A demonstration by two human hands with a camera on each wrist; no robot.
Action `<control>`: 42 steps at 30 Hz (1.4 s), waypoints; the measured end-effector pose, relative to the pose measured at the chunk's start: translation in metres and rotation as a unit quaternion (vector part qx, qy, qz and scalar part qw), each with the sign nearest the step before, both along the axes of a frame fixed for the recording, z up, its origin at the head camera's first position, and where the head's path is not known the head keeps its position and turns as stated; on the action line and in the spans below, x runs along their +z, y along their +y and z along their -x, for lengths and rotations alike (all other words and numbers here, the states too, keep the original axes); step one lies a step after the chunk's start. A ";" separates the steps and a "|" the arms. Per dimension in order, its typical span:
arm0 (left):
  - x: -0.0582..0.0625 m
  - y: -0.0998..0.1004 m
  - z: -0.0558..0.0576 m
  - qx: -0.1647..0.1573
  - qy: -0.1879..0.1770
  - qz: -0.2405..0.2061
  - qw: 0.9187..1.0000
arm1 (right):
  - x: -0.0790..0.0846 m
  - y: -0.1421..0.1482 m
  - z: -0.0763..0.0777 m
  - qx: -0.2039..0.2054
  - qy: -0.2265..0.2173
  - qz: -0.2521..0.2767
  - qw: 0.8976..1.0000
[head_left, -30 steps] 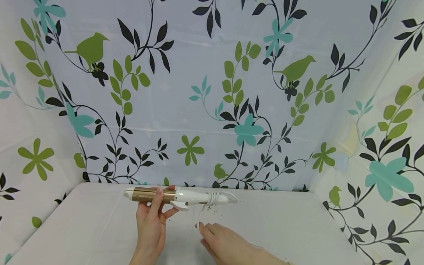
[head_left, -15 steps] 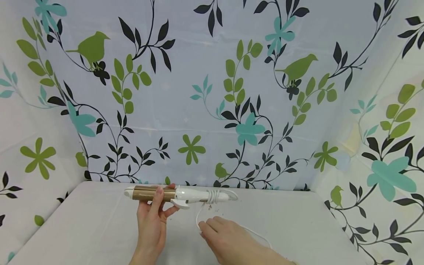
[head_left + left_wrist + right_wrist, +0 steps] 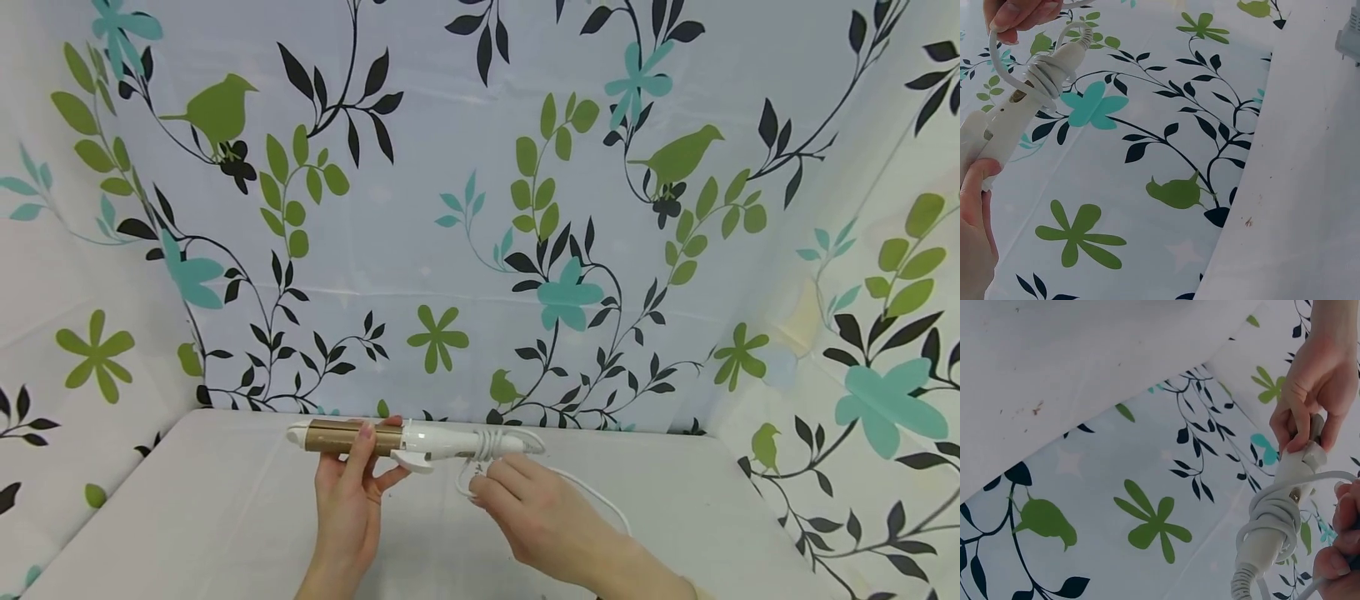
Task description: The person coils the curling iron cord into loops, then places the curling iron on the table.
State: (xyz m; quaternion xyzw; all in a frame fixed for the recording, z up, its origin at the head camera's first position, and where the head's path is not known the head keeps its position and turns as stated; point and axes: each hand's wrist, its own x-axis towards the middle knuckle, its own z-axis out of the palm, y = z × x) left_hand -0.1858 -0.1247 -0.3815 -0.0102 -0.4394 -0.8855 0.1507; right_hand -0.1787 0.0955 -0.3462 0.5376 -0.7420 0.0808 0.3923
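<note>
A white curling iron [image 3: 435, 441] with a gold barrel is held level above the table. My left hand [image 3: 348, 500] grips it round the barrel, thumb on the near side. Its white cord [image 3: 1272, 515] is wound in several turns round the handle. My right hand [image 3: 536, 512] pinches the loose stretch of cord just below and in front of the handle's end. From that hand the cord trails off to the right. In the left wrist view the right hand's fingers [image 3: 1022, 14] hold the cord beside the wound turns.
The white table [image 3: 240, 517] lies below, with small brown specks on it. A pale plug [image 3: 1350, 40] shows at the edge of the left wrist view. Patterned cloth walls [image 3: 390, 208] with birds and leaves enclose the back and sides.
My right hand has moved up and slightly right, closer to the curling iron's handle, carrying the cord. More cord shows to its right. My left hand keeps its hold.
</note>
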 end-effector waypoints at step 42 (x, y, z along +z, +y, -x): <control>-0.004 0.002 0.000 -0.027 0.005 0.031 0.999 | 0.028 0.023 0.050 0.014 -0.176 0.163 0.971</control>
